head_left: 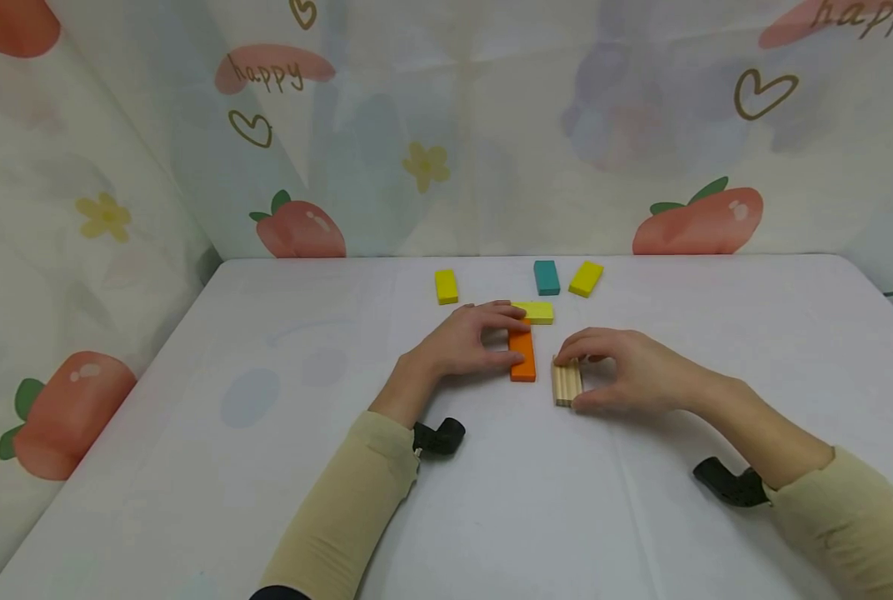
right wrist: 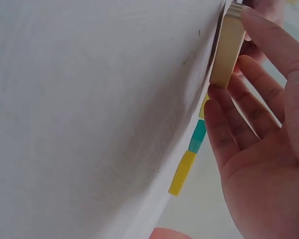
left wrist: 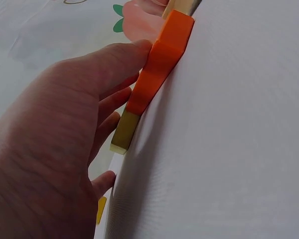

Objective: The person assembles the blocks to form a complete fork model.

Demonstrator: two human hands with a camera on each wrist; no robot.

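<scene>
The orange block (head_left: 521, 342) lies lengthwise on the worktop (head_left: 491, 517), and a lime-yellow block (head_left: 540, 313) lies crosswise at its far end, seemingly touching. At its left side, the left hand (head_left: 484, 337) is half open; thumb and fingers rest against it without closing round it, probably to keep it steady. Just right of the orange block, the right hand (head_left: 630, 371) pinches the striped wooden piece (head_left: 565, 382) by its two ends, which perhaps leaves the long side free. Between both pieces the gap is narrow. Beyond the orange block, a teal block (head_left: 546, 278) lies near the worktop's far edge; on its near side the room is wide.
</scene>
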